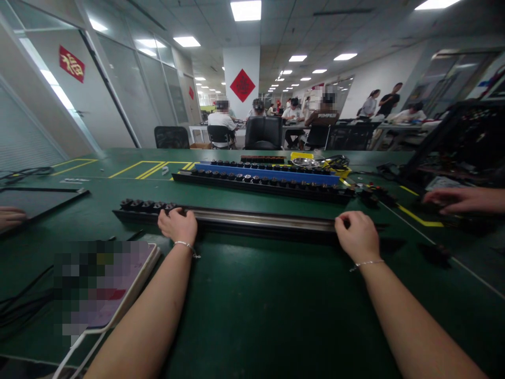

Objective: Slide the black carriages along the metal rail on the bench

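Observation:
A long black rail [260, 223] with a shiny metal channel lies across the green table in front of me. Small black round parts [138, 204] stand in a row along its left end. My left hand [178, 225] is curled over the last of these parts, its fingers closed on it. At the rail's right end my right hand [358, 236] is closed, thumb and index finger pinched at the rail's edge. Anything small between those fingertips is hidden.
Behind lie another black rail [260, 184] and a blue rail [268, 172], both bearing rows of black parts. A phone-like device [106, 295] with a white cable sits front left. Another person's hand [465, 200] reaches in at right, another hand [11, 217] at left. Loose black parts [434, 253] lie right.

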Tool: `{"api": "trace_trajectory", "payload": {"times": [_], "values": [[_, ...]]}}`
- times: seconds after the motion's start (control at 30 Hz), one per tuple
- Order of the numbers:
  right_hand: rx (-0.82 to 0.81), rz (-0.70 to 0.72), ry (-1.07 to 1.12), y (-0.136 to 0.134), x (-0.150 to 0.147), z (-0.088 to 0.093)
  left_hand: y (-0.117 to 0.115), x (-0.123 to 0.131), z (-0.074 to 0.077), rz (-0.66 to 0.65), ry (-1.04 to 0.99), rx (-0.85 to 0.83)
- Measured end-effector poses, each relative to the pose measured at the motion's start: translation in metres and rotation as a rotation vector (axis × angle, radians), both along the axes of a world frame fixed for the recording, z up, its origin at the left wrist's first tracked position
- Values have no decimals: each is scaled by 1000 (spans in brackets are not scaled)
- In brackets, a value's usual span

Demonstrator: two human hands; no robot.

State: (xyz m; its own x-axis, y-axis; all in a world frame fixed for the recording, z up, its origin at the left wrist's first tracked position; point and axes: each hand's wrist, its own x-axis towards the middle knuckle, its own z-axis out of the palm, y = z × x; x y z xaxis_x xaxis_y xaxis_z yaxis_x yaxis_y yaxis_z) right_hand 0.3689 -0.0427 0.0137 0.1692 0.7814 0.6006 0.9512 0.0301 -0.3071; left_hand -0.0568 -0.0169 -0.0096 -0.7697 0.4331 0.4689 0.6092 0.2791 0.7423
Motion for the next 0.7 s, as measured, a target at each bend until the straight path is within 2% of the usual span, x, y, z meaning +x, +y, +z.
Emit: {"api": "trace_trajectory", "payload": {"times": [0.07, 0.2, 0.7], "values": [[-24, 63, -38, 2, -8, -6, -1, 1, 4, 40, -25, -110], [-88, 59, -61, 3, -10, -11, -3, 3, 12, 39, -43, -203], [-187, 18, -64, -1, -15, -4, 0, 0, 7, 19, -54, -179]]}}
